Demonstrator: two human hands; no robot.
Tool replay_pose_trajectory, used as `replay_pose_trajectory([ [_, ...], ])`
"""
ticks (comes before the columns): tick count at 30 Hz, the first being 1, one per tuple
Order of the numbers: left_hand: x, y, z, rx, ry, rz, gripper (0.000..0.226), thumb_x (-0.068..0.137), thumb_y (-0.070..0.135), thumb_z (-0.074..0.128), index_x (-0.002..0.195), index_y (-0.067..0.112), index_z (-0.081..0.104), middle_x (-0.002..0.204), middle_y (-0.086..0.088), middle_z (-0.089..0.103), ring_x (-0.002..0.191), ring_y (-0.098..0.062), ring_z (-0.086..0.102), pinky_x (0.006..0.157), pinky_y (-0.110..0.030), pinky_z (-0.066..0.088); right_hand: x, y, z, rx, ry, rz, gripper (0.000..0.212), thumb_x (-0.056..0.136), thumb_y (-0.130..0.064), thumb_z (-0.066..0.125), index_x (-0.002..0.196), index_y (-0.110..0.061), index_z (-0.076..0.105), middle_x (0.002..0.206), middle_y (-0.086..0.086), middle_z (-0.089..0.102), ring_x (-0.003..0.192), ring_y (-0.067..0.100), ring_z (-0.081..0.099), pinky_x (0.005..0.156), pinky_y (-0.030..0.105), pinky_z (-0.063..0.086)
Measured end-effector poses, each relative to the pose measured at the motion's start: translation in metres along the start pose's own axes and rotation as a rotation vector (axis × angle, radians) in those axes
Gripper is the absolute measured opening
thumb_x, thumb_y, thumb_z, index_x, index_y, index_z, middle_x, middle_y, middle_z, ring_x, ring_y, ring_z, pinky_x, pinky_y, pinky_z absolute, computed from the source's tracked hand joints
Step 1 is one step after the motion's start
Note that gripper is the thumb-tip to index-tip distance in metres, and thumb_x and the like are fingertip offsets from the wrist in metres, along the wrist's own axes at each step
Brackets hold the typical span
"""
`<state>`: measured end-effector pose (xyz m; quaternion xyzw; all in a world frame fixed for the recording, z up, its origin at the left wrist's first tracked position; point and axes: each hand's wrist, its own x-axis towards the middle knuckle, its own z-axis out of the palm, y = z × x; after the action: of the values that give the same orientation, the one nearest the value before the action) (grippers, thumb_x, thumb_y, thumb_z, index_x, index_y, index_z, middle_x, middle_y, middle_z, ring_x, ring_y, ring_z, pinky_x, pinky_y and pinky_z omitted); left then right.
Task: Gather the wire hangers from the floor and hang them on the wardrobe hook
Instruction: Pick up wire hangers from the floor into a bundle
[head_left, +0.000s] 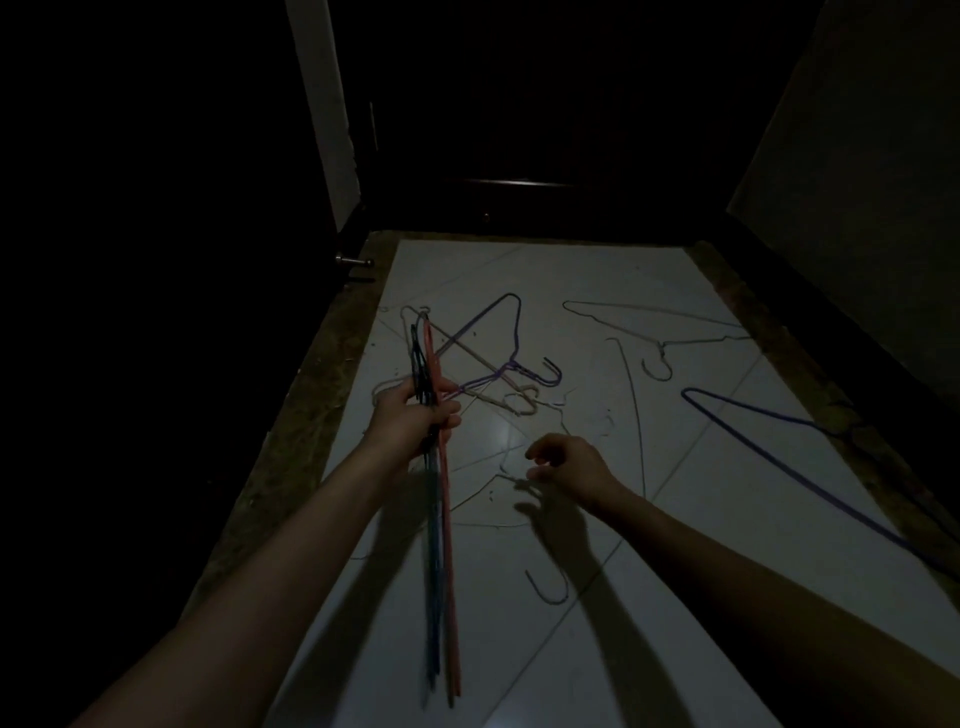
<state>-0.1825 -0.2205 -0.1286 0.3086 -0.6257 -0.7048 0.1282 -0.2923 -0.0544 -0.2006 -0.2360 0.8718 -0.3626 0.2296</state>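
Dimly lit, the left hand grips a bundle of wire hangers, its fingers curled round them. Right hand hovers over the floor, fingers loosely curled, seemingly empty; more hangers lie scattered there.

Dim room here — most of it sunk in shadow. The floor is pale glossy tile, with a soft glare patch near the middle and thin joint lines running diagonally. A mottled brownish border strip edges it on the left and right. Dark wooden furniture closes off the far end, a pale wall strip rising beside it — and a small metal knob glints at left.
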Motion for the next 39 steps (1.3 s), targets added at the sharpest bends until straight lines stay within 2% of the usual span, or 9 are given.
replay_pose_trajectory([
  [3, 0.006, -0.001, -0.003, 0.036, 0.011, 0.045, 0.024, 0.087, -0.006, 0.054, 0.086, 0.017, 0.061, 0.079, -0.005, 0.060, 0.065, -0.009, 0.056, 0.044, -0.011, 0.044, 0.011, 0.020, 0.011, -0.027, 0.021, 0.048, 0.031, 0.081, -0.010, 0.070, 0.111, -0.005, 0.064, 0.115, 0.011, 0.061, 0.107, 0.020, 0.054, 0.084, 0.024, 0.040],
  [7, 0.012, -0.007, -0.006, 0.094, 0.038, 0.094, 0.021, 0.088, -0.007, 0.054, 0.091, 0.013, 0.061, 0.078, -0.001, 0.059, 0.056, 0.000, 0.057, 0.043, -0.008, 0.041, 0.023, 0.040, 0.028, -0.053, 0.027, 0.097, 0.030, 0.079, -0.013, 0.072, 0.108, -0.007, 0.066, 0.111, 0.011, 0.065, 0.116, 0.027, 0.051, 0.098, 0.029, 0.035],
  [11, 0.019, -0.014, -0.015, 0.110, 0.060, 0.104, 0.018, 0.087, -0.007, 0.056, 0.091, 0.010, 0.059, 0.078, -0.001, 0.060, 0.050, 0.003, 0.056, 0.043, -0.008, 0.042, 0.030, 0.055, 0.045, -0.204, 0.088, 0.127, 0.036, 0.076, -0.026, 0.074, 0.109, -0.014, 0.066, 0.111, 0.008, 0.061, 0.116, 0.027, 0.046, 0.077, 0.027, 0.024],
  [18, 0.024, -0.020, -0.026, 0.152, 0.094, 0.129, 0.019, 0.087, -0.011, 0.052, 0.097, 0.004, 0.058, 0.079, 0.000, 0.058, 0.046, 0.010, 0.054, 0.044, -0.004, 0.040, 0.037, 0.047, 0.058, -0.277, 0.189, 0.135, 0.024, 0.083, -0.021, 0.067, 0.105, -0.013, 0.067, 0.123, 0.007, 0.051, 0.121, 0.028, 0.033, 0.095, 0.035, 0.030],
  [24, 0.024, -0.017, -0.028, 0.175, 0.095, 0.153, 0.031, 0.085, -0.020, 0.047, 0.102, 0.003, 0.057, 0.074, -0.002, 0.055, 0.042, 0.007, 0.052, 0.041, -0.006, 0.037, 0.031, 0.040, 0.048, -0.254, 0.279, 0.125, 0.015, 0.082, -0.025, 0.069, 0.096, -0.020, 0.071, 0.124, 0.005, 0.046, 0.121, 0.027, 0.032, 0.096, 0.034, 0.025],
  [27, 0.024, -0.017, -0.028, 0.206, 0.118, 0.173, 0.027, 0.084, -0.018, 0.051, 0.095, 0.005, 0.059, 0.071, -0.001, 0.056, 0.054, -0.006, 0.054, 0.041, -0.006, 0.036, 0.024, 0.037, 0.036, -0.305, 0.240, 0.089, 0.012, 0.082, -0.026, 0.068, 0.093, -0.021, 0.070, 0.122, 0.005, 0.043, 0.120, 0.026, 0.031, 0.094, 0.034, 0.024],
  [31, 0.021, -0.015, -0.026, 0.252, 0.103, 0.187, 0.021, 0.084, -0.014, 0.052, 0.087, 0.005, 0.060, 0.073, -0.005, 0.059, 0.056, -0.007, 0.050, 0.042, -0.006, 0.036, 0.016, 0.032, 0.019, -0.303, 0.238, 0.037, 0.022, 0.081, -0.018, 0.068, 0.102, -0.013, 0.068, 0.128, 0.006, 0.042, 0.121, 0.024, 0.029, 0.081, 0.015, 0.018],
  [35, 0.012, -0.005, -0.020, 0.222, 0.086, 0.189, 0.024, 0.081, -0.017, 0.052, 0.083, 0.006, 0.058, 0.094, -0.008, 0.062, 0.063, -0.010, 0.052, 0.042, -0.005, 0.037, 0.005, 0.012, -0.002, -0.386, 0.227, -0.017, 0.014, 0.081, -0.030, 0.070, 0.092, -0.022, 0.072, 0.126, 0.002, 0.041, 0.124, 0.025, 0.026, 0.099, 0.034, 0.021],
  [39, 0.003, -0.001, -0.018, 0.190, 0.089, 0.158, 0.028, 0.081, -0.015, 0.057, 0.073, 0.013, 0.056, 0.094, -0.010, 0.061, 0.067, -0.011, 0.054, 0.043, -0.006, 0.040, -0.003, -0.015, -0.021, -0.256, 0.239, -0.124, 0.013, 0.079, -0.025, 0.072, 0.088, -0.016, 0.074, 0.123, 0.005, 0.042, 0.120, 0.026, 0.033, 0.099, 0.036, 0.032],
])
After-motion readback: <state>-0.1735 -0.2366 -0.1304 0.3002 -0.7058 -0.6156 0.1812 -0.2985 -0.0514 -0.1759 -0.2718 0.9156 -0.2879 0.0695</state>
